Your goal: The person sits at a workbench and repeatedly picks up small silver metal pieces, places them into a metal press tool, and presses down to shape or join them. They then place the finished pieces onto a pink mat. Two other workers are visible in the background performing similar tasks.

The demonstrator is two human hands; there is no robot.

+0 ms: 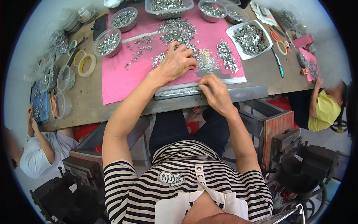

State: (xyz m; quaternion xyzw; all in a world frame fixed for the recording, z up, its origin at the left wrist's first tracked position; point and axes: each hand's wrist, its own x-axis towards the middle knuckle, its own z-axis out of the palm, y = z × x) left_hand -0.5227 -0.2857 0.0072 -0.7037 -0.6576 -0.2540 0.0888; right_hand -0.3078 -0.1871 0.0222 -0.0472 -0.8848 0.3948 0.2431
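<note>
- Wooden worktable (93, 100) fills our view, with a pink mat (119, 80) as our landmark.
- Left of the mat sit tape rolls (85, 64).
- On the mat our left hand (175, 63) rests, fingers curled onto small metal pieces (177, 31).
- At the mat's near edge our right hand (216, 93) pinches at a metal rail (194, 89).
- Right of the mat stands a white tray (250, 39).

Pink mat (123, 80) on wooden table (87, 100)

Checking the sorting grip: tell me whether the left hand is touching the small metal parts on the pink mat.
Touching. The head view shows the left hand lying palm down on the pink mat, its fingertips pressed into the small metal parts.
</note>
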